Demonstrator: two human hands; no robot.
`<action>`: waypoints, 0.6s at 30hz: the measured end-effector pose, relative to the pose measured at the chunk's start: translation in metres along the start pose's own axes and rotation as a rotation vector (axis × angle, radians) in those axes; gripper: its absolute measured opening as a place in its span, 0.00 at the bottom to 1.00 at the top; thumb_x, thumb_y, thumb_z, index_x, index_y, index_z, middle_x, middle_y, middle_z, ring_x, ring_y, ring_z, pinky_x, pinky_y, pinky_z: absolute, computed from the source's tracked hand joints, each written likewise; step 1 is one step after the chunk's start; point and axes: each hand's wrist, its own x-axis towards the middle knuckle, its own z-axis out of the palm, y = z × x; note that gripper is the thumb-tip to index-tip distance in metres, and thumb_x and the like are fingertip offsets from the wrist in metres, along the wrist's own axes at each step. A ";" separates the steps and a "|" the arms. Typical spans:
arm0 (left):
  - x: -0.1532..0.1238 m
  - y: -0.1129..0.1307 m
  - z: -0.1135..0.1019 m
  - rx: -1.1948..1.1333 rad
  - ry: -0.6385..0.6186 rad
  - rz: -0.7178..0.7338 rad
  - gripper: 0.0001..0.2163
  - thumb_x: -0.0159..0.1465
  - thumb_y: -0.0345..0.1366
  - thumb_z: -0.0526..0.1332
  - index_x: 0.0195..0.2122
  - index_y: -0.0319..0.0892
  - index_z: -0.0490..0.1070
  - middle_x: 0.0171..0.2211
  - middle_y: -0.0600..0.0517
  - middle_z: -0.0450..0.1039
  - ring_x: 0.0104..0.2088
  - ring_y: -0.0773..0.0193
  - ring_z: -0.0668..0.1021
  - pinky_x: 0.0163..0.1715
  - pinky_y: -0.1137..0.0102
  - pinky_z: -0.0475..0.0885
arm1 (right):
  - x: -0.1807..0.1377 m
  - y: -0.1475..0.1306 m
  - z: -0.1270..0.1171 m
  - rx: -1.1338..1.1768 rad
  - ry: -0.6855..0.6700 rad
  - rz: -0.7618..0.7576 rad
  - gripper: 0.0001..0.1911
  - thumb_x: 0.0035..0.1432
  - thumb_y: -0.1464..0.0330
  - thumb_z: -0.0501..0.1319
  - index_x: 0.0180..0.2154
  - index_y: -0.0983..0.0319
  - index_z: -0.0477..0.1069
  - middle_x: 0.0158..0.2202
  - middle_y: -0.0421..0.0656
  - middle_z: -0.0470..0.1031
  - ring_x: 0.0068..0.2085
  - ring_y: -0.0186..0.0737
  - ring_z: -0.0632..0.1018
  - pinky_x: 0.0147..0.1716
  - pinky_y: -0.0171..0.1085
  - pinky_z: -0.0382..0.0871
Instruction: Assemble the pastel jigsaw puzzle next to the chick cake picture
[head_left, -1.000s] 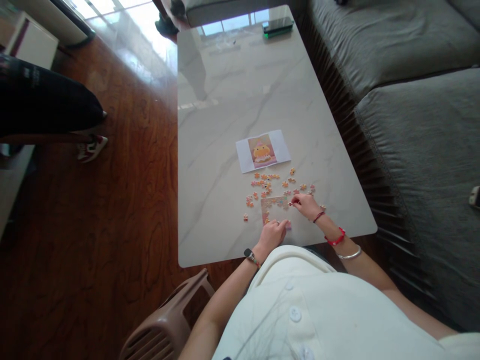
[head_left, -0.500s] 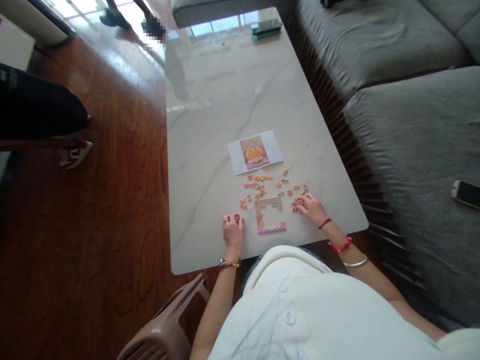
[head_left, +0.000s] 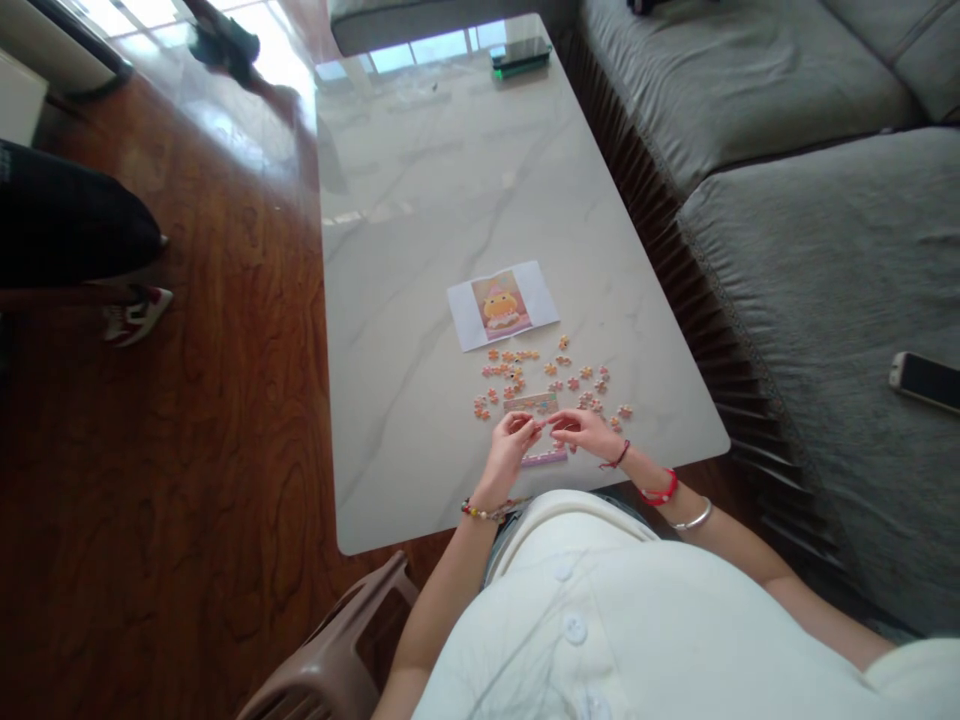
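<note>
My left hand (head_left: 511,450) and my right hand (head_left: 589,434) meet above the partly joined jigsaw puzzle (head_left: 544,458). Their fingertips pinch a small pink puzzle piece (head_left: 542,424) between them. Both hands cover much of the puzzle; its upper strip and purple lower edge still show. Loose puzzle pieces (head_left: 514,372) lie in clusters beyond it and to its left. More loose pieces (head_left: 602,380) are scattered to the right, a few close to my right wrist. Just past the pieces lies a paper sheet (head_left: 460,312) with a printed picture of a yellow figure.
The pale marbled table (head_left: 405,300) reaches away from me, with a dark phone-like object (head_left: 520,55) at its far end. A grey sofa (head_left: 817,250) runs along the right, a phone (head_left: 930,382) on it. A brown plastic stool (head_left: 337,650) stands lower left. Other people's legs (head_left: 67,215) show at left.
My right hand has come left from the loose pieces on the right. My left hand has moved right from the bare tabletop, and the two now meet over the puzzle.
</note>
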 end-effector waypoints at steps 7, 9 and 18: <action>0.003 -0.016 0.013 0.361 0.024 0.066 0.08 0.51 0.38 0.58 0.28 0.39 0.65 0.24 0.53 0.69 0.26 0.69 0.72 0.24 0.75 0.65 | 0.004 0.011 0.001 -0.049 0.174 -0.022 0.09 0.45 0.68 0.58 0.31 0.65 0.69 0.27 0.41 0.73 0.26 0.32 0.73 0.25 0.32 0.68; 0.002 -0.018 0.010 0.579 0.059 0.169 0.05 0.54 0.34 0.55 0.29 0.39 0.66 0.26 0.52 0.69 0.26 0.69 0.72 0.26 0.74 0.66 | 0.005 0.017 -0.002 -0.163 0.208 0.001 0.07 0.45 0.70 0.58 0.30 0.64 0.70 0.26 0.41 0.73 0.26 0.32 0.73 0.25 0.32 0.68; -0.014 -0.032 -0.001 1.468 -0.148 0.613 0.12 0.59 0.32 0.51 0.44 0.48 0.64 0.39 0.51 0.66 0.37 0.67 0.69 0.34 0.73 0.66 | 0.007 0.014 -0.004 -0.674 0.208 -0.019 0.08 0.46 0.74 0.57 0.29 0.61 0.73 0.27 0.40 0.75 0.29 0.33 0.73 0.31 0.32 0.65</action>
